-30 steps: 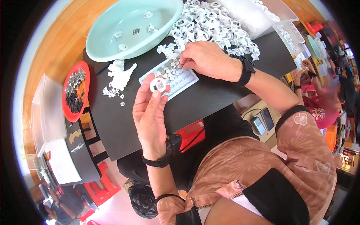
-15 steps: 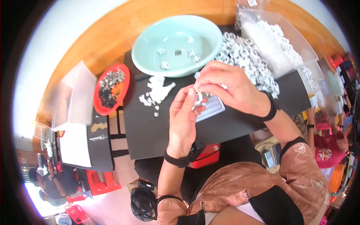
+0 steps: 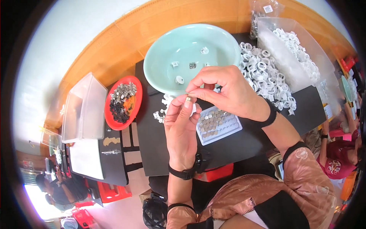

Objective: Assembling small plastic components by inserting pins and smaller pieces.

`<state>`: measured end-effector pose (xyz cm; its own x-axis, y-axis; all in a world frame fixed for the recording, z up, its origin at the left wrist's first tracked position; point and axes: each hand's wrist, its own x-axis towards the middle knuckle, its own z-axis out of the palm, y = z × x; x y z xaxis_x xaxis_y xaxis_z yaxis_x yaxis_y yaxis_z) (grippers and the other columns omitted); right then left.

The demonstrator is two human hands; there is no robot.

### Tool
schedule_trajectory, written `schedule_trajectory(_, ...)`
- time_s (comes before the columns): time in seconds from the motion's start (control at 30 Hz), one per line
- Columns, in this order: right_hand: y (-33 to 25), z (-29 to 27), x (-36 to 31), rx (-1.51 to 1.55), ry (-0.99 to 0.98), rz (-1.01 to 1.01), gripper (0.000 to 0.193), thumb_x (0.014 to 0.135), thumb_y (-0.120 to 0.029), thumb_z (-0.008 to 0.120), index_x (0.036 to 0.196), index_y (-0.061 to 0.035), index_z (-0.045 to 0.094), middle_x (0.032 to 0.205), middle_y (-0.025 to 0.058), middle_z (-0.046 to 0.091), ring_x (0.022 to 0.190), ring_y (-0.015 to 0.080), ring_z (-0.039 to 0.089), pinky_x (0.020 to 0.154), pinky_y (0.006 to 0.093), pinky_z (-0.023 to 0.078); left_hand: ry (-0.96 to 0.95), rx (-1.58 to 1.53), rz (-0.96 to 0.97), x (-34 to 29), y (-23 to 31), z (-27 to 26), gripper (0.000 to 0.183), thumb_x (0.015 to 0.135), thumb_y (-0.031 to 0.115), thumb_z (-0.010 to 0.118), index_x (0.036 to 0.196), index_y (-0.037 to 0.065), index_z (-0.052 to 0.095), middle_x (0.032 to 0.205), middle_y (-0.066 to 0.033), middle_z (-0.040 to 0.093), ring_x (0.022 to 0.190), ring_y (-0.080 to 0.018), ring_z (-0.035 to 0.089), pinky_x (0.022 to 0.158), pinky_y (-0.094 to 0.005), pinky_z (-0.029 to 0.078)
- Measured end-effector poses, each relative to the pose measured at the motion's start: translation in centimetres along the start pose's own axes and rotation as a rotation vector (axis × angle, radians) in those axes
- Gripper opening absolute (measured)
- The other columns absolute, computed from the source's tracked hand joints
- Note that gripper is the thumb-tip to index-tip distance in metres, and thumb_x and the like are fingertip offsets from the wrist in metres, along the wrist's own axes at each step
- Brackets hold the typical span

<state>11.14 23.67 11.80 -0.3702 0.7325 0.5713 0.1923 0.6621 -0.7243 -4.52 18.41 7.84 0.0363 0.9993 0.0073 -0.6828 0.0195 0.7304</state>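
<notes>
My left hand [image 3: 180, 126] is raised over the table, thumb and fingers closed on a small white plastic part [image 3: 193, 110]. At its thumb tip a small shiny metal piece [image 3: 188, 99] shows. My right hand [image 3: 225, 89] comes from the right with thumb and forefinger pinched together right above that piece; what lies between those fingertips is hidden. Behind my hands, a pale tray [image 3: 225, 136] holds many small round grey discs. Beyond them stands a mint-green basin [image 3: 152, 72] with several white parts in it, including one oval part [image 3: 179, 79].
A heap of white ring-shaped parts [image 3: 263, 72] lies right of the basin, beside a clear bin [image 3: 324, 49] of similar parts. On the left are a red plate [image 3: 109, 118] of metal and black pieces and an empty clear box [image 3: 84, 110]. Small white pieces [image 3: 158, 116] lie left of my hands.
My view has shifted, so the table things sit further right and lower. My right hand's pinch has moved up to my left fingertips, and more of the disc tray shows.
</notes>
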Motion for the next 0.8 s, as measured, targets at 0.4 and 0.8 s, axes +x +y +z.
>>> schedule_trajectory(0.4, 0.8, 1.3, -0.4, -0.012, -0.046, -0.022, 0.01, 0.081, -0.009, 0.067, 0.084, -0.0008, 0.064, 0.074, 0.0135, 0.064, 0.063, 0.028, 0.064, 0.056, 0.0339, 0.048, 0.126, 0.096, 0.109, 0.1, -1.0, 0.0, 0.014, 0.093, 0.013, 0.06, 0.104, 0.005, 0.059, 0.095, -0.0025, 0.064, 0.082, -0.009, 0.056, 0.075, -0.0239, 0.043)
schedule_trajectory(0.8, -0.7, 0.7, -0.3, -0.008, -0.014, 0.205, 0.014, 0.079, -0.012, 0.067, 0.084, 0.0012, 0.065, 0.073, 0.0147, 0.064, 0.065, 0.0241, 0.063, 0.057, 0.0329, 0.049, 0.051, -0.041, 0.16, -0.2, -0.8, 0.6, 0.036, 0.094, 0.002, 0.051, 0.129, -0.005, 0.045, 0.123, -0.0155, 0.056, 0.114, -0.0214, 0.057, 0.101, -0.0361, 0.045)
